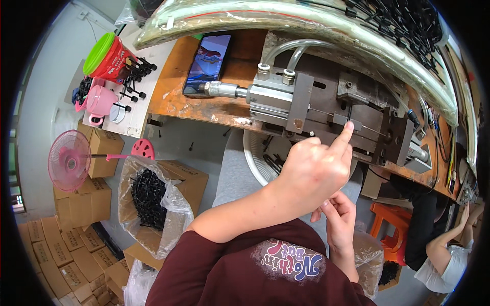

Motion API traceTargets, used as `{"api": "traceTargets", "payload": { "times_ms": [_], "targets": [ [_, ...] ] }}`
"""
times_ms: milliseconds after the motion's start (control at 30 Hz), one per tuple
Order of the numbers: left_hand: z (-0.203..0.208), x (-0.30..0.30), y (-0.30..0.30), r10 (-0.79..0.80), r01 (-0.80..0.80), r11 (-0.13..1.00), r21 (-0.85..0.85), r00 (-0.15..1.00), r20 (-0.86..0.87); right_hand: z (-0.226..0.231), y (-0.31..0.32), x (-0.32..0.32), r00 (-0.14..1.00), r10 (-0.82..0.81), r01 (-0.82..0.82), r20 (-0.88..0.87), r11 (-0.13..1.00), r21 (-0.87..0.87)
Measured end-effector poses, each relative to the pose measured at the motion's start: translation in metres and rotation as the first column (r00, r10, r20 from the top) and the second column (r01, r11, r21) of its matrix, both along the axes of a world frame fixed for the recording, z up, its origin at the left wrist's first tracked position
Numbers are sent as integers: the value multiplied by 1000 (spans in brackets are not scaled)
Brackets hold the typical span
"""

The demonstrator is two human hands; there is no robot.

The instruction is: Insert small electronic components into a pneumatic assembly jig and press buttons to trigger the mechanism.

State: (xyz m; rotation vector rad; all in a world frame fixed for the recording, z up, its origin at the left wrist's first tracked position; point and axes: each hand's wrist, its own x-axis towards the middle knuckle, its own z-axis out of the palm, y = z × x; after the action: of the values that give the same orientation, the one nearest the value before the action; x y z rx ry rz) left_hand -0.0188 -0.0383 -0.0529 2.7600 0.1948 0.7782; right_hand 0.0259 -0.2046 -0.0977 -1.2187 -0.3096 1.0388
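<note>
Left hand [319, 171], one: index finger stretched toward the metal fixture [357, 122], the others folded toward the palm; I cannot tell whether they enclose anything. Slender black piece [349, 112], one: on the fixture, directly beyond that index fingertip, its near end meeting or just beside it; actual contact unclear from where I stand. Right hand [339, 219], one: below the left wrist, nearer the person's body and well apart from the piece, thumb and fingers drawn together; anything between them is hidden from me. Silver cylinder [269, 102], one, with clear hoses [291, 46], left of the piece on the wooden bench [171, 99]. Phone [207, 64], one, screen lit, behind the cylinder's left end. White basket [248, 155], one, below the bench edge, partly behind the left hand, black pieces inside. Clear bag [176, 204], one, open, filled with black parts [148, 199], left of the person
</note>
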Motion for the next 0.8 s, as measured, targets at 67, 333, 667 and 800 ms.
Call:
{"api": "traceTargets", "payload": {
  "times_ms": [67,333,667,800],
  "targets": [
    [0,-8,-1,-29,31,996,-82,999,20,0,-1,-2,1000,5,-5,12,1000,5],
    [-22,-55,-2,-249,180,874,-451,963,-98,-12,-15,-13,997,76,-74,32,994,-76],
    [-74,-67,-13,-195,148,877,-457,979,-57,-18,-25,-20,963,152,-108,221,974,-200],
    [-66,-71,-15,-145,120,866,-485,989,-13,-18,-28,-19,955,172,-113,243,965,-238]
  ]
}}
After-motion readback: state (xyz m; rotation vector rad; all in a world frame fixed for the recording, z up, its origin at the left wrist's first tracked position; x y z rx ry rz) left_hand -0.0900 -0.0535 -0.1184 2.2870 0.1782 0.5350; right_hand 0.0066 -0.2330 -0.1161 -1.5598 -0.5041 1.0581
